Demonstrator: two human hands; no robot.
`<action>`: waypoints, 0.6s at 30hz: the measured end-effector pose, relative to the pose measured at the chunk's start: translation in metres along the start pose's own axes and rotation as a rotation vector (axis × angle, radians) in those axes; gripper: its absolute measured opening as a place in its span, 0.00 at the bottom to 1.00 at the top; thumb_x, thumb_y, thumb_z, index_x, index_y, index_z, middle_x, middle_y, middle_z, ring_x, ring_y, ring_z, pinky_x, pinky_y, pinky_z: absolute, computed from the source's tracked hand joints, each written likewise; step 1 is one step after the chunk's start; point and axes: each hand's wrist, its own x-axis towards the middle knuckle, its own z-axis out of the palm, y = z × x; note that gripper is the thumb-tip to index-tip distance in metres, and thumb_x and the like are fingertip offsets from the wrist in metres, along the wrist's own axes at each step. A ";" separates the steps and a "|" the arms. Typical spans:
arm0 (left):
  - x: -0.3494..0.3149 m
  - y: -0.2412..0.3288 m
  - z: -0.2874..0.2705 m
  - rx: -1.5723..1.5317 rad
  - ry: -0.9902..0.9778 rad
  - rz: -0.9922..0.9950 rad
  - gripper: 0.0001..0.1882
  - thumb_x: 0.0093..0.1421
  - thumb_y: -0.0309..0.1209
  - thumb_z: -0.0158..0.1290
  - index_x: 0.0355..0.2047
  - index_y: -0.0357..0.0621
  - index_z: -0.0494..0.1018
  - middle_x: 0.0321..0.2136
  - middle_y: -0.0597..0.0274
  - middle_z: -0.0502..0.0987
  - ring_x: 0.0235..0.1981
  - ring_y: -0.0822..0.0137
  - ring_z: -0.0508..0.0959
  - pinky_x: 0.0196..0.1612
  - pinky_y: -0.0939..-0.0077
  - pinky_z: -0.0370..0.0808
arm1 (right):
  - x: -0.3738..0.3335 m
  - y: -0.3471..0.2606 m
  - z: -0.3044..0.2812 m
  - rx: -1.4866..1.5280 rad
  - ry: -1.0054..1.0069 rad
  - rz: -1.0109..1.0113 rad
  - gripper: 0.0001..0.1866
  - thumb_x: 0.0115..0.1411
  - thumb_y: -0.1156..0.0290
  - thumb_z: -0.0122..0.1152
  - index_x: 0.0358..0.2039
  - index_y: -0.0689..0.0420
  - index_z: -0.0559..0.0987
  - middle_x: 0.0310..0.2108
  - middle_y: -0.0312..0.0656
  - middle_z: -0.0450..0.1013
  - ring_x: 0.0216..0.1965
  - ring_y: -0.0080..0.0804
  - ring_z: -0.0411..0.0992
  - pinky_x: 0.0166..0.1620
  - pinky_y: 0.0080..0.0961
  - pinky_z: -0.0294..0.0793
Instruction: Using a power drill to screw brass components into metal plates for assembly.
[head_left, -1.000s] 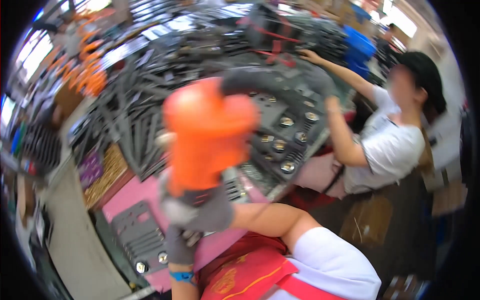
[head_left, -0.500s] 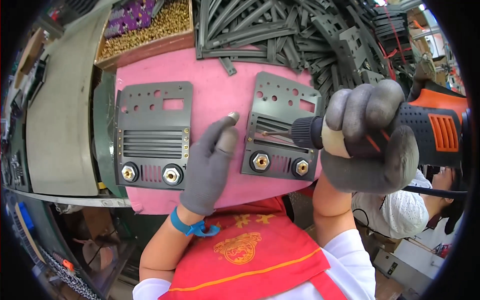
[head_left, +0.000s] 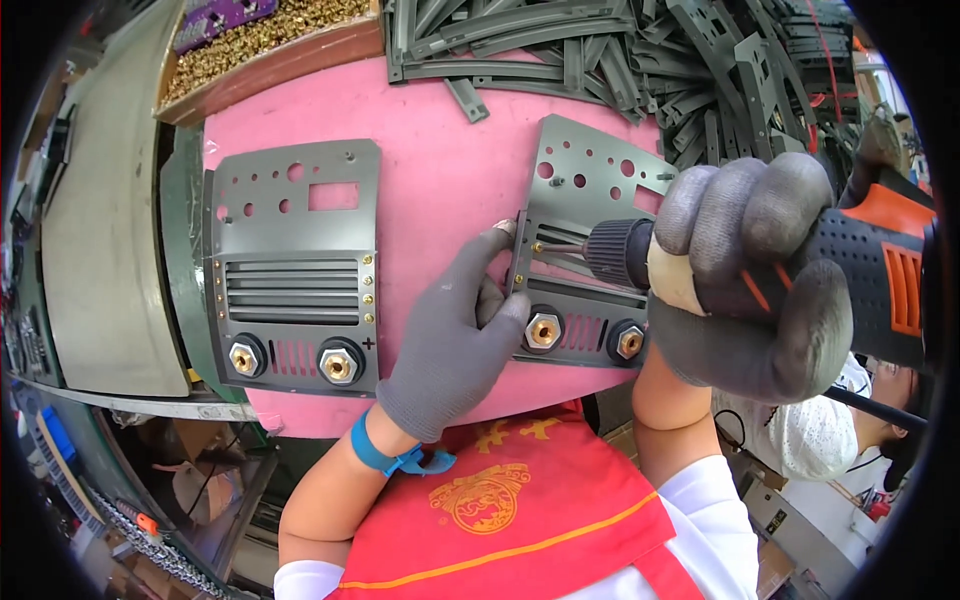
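My right hand, in a grey glove, is wrapped round a black and orange power screwdriver held sideways. Its bit points left and meets a small brass screw at the left side of the right grey metal panel. My gloved left hand grips that panel's left edge, index finger higher up and thumb lower down. Part of the panel's right side is hidden behind my right hand and the tool. A matching panel with slots, brass screws and two hex-nut fittings lies to the left.
Both panels rest on a pink mat. A box of small brass parts stands at the back left. Grey metal strips are heaped at the back. A person in white is at the right.
My left hand has moved right onto the right panel's edge. The bit has come to the brass screw there. Both panels appear shifted and larger in the view.
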 end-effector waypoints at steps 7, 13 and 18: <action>-0.001 -0.001 0.001 0.019 0.004 -0.050 0.25 0.57 0.22 0.48 0.56 0.34 0.62 0.17 0.71 0.57 0.20 0.80 0.60 0.25 0.82 0.64 | 0.003 0.006 0.001 -0.028 -0.138 -0.043 0.13 0.61 0.60 0.50 0.32 0.57 0.69 0.29 0.36 0.63 0.21 0.23 0.60 0.29 0.26 0.61; 0.000 -0.006 0.004 0.072 0.096 -0.012 0.21 0.56 0.22 0.50 0.51 0.37 0.66 0.15 0.62 0.61 0.17 0.73 0.65 0.23 0.75 0.65 | 0.004 0.002 -0.018 -0.044 -0.264 -0.021 0.12 0.61 0.60 0.48 0.31 0.56 0.69 0.29 0.35 0.62 0.23 0.22 0.60 0.30 0.27 0.60; 0.001 -0.006 0.005 0.078 0.122 0.027 0.18 0.55 0.21 0.50 0.48 0.36 0.67 0.14 0.62 0.61 0.16 0.71 0.65 0.22 0.73 0.65 | 0.008 0.006 -0.014 -0.063 -0.352 0.013 0.12 0.62 0.60 0.47 0.31 0.55 0.69 0.30 0.34 0.62 0.25 0.22 0.60 0.31 0.27 0.59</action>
